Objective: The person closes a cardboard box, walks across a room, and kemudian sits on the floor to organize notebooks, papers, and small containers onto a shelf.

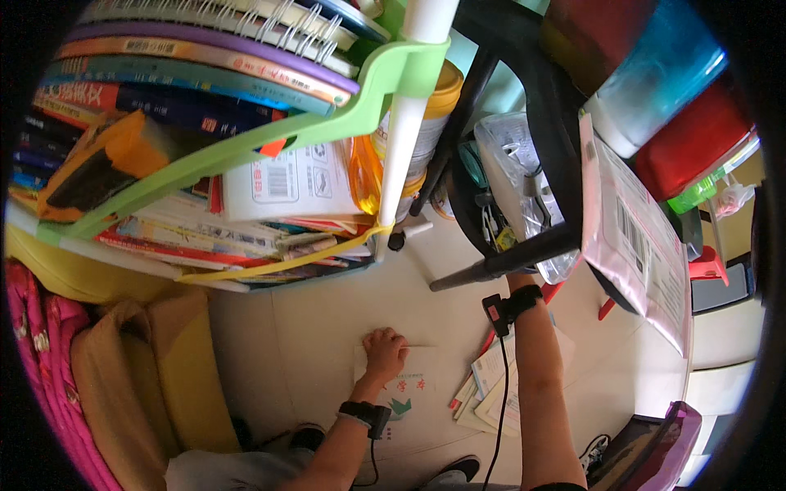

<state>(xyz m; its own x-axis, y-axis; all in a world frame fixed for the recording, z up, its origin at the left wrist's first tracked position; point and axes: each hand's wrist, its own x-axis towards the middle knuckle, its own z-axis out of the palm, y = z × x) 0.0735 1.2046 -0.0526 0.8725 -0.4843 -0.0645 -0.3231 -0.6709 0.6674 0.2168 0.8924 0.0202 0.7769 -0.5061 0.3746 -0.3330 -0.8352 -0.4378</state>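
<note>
My left hand (385, 353) is at the top edge of a white booklet (419, 368) with red characters and a green picture on its cover. Its fingers are bent closed over that edge, and the booklet lies on the pale floor. My right arm (536, 360) reaches forward beneath a black stand (524, 252). Past the wrist, the bar and the things on the stand hide my right hand, so its fingers do not show. Beside that forearm, a loose pile of papers and booklets (491, 393) is spread on the floor.
A green-and-white shelf (327, 123) packed with books rises at the left. The black stand holds a clear plastic bag (524, 180) and small tools. A pink-white parcel (634, 229) juts out at right. Brown fabric (147, 360) hangs at lower left; a purple-edged bin (671, 434) is lower right.
</note>
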